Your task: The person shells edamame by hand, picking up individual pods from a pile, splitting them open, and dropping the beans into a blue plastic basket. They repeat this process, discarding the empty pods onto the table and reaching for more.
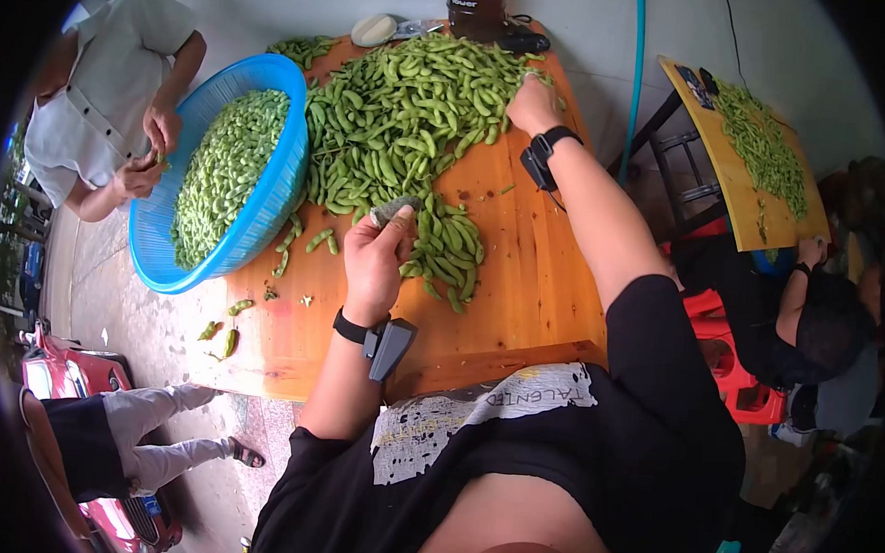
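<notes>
A big heap of green soybean pods (410,100) covers the far half of the wooden table (530,270). My left hand (373,264) is closed at the heap's near edge, thumb pressed against a grey-green, cloth-like piece (396,211) around the fingers. A smaller cluster of pods (448,247) lies just right of it. At the far right edge of the heap, my right hand (536,106) has its fingers curled in, with a whitish covering at a fingertip. What that hand grips is hidden. Both wrists wear dark strapped devices.
Left stands a blue plastic basket (294,125) of shelled beans (230,167), where another person's hands (149,159) work. A dark container (474,9) stands at the back. On the right, someone sits near a second table (729,179) with pods and red stools (727,369).
</notes>
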Motion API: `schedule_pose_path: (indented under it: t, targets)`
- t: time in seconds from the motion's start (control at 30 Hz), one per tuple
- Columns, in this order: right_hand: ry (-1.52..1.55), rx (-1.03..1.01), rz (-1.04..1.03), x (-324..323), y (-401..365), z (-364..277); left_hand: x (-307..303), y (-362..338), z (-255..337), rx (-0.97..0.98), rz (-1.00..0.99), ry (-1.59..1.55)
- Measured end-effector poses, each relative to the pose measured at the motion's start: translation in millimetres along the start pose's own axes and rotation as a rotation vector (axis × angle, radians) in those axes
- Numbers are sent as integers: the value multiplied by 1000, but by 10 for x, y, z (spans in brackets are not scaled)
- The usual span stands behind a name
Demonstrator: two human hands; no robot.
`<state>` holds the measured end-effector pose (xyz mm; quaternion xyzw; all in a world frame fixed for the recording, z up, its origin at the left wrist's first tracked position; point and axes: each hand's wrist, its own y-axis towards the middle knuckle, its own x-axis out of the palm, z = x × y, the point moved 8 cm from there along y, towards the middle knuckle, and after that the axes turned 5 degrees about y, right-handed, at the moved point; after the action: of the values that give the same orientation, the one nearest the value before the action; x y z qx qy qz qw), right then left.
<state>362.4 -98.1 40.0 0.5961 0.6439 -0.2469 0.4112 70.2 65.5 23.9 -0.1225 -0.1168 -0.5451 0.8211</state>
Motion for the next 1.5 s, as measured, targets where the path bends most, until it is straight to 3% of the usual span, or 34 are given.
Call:
schedule_pose_path:
  t: [0.03, 0.17, 0.3, 0.37, 0.47, 0.53, 0.63, 0.83, 1.07, 1.2, 1.3, 1.5]
  targets:
    - [19, -16, 23, -24, -50, -38, -19, 5, -7, 4, 8, -3]
    - [837, -103, -488, 48, -865, -319, 28, -38, -10, 36, 53, 144]
    - [1099, -122, -634, -147, -1914, -603, 219, -131, -58, 65, -67, 321]
    - [1102, -101, -567, -187, -2076, -557, 331, -173, -205, -20, -273, 316]
    - [1088, -163, -418, -217, -2150, -510, 372, -188, -235, -17, -225, 264]
    - [984, -452, -172, -386, -2193, -579, 400, -217, -280, -55, -241, 209]
    - [980, -515, -137, -457, -2243, -621, 428, -230, -259, -62, -216, 105]
    - [1057, -437, -257, -354, -2219, -589, 441, -263, -173, 136, -165, 336]
    - [1168, -262, -466, -184, -2183, -537, 454, -262, -235, 57, -212, 196]
    - [1165, -255, -373, -185, -2215, -574, 389, -243, -266, 40, -70, 136]
    - [646, -611, 12, -416, -2357, -702, 249, -151, -406, -6, 66, 4]
    - [491, -753, 78, -328, -2416, -718, 235, -181, -390, 2, 59, 24]
